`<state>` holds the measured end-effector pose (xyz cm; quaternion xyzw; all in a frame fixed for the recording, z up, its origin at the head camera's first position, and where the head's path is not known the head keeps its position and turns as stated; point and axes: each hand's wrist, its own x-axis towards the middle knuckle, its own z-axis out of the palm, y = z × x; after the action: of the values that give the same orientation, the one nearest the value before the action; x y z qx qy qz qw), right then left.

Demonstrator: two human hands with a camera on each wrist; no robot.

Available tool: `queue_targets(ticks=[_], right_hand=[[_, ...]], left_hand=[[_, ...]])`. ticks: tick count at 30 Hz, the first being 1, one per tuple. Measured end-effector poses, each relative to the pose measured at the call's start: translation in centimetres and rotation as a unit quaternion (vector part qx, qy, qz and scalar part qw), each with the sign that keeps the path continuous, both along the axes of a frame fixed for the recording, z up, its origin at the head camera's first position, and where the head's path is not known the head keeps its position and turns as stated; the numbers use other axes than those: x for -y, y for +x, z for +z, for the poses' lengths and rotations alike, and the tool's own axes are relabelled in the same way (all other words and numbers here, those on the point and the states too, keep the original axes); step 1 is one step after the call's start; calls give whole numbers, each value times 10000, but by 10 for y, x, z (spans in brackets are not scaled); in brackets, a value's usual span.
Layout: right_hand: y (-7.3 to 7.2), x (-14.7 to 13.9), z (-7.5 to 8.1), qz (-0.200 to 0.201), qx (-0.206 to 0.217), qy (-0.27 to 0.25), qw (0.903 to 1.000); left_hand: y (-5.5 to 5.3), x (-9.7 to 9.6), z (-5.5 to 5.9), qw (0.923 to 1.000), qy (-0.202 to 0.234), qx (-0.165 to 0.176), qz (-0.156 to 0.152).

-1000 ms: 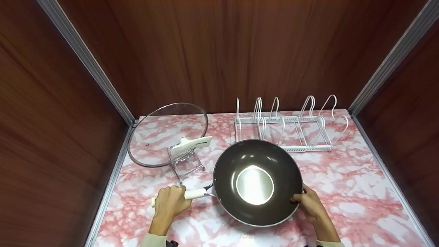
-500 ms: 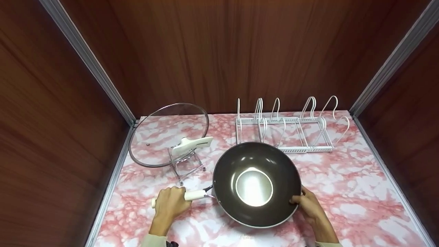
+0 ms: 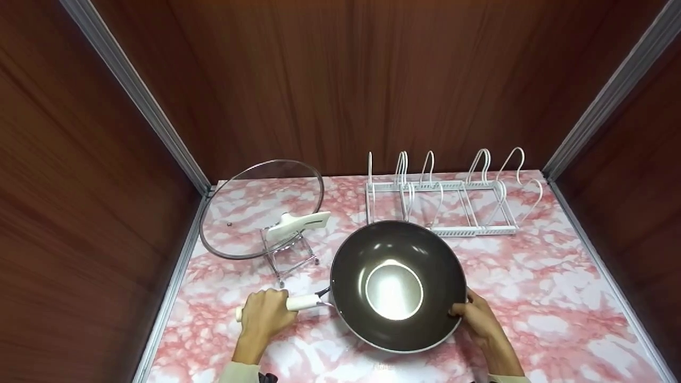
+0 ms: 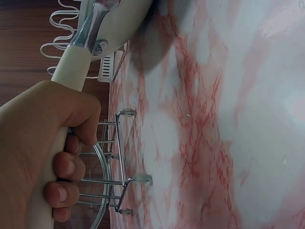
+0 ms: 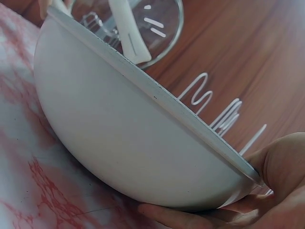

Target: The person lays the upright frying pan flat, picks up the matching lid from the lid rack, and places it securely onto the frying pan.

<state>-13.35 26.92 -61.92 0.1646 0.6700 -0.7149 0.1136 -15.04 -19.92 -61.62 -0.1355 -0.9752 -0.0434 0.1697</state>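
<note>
A wok (image 3: pixel 436 266) with a dark inside and a cream outer wall (image 5: pixel 119 119) sits in front, close over the marbled tabletop. My left hand (image 3: pixel 265 315) wraps round its cream handle (image 3: pixel 302 302); in the left wrist view the fingers (image 4: pixel 66 164) curl fully about the grip. On the opposite side my right hand (image 3: pixel 480 319) holds the rim, thumb over the inside edge and fingers (image 5: pixel 176 217) beneath the outer wall. Behind the handle, a glass lid (image 3: pixel 250 210) with a cream knob (image 3: pixel 295 225) leans upright in a small chrome wire stand (image 3: pixel 290 260).
A white wire rack (image 3: pixel 473 232) with several upright loops stands at the back right, its front left corner hidden by the wok. Brown wood-grain panels (image 3: pixel 340 85) close in the back and sides. Pink and white marbled tabletop (image 3: pixel 542 298) extends right of the wok.
The wok's far rim sits slightly lower in the head view than a second ago, and its right side with the right hand has shifted slightly left. Both grips are unchanged.
</note>
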Motion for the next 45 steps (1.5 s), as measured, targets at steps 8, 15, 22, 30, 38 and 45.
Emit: queue_targets(ticks=[8, 15, 22, 30, 38, 45], right_hand=[[0, 0, -2, 12, 36, 27, 10000], [1, 0, -5, 55, 67, 98, 9999], [1, 0, -7, 35, 115, 196, 9997], [1, -2, -10, 153, -10, 239, 9996], [4, -1, -10, 228, -132, 315, 9992], [4, -1, -10, 335, -159, 815, 9960]], left_hand=[[-1, 0, 1, 10000, 41, 82, 36], [0, 0, 0, 9999, 8, 149, 16], [0, -1, 0, 9999, -29, 97, 21], [0, -1, 3, 10000, -12, 63, -9], [-2, -1, 4, 9999, -64, 132, 51], [-3, -2, 4, 10000, 25, 35, 17]])
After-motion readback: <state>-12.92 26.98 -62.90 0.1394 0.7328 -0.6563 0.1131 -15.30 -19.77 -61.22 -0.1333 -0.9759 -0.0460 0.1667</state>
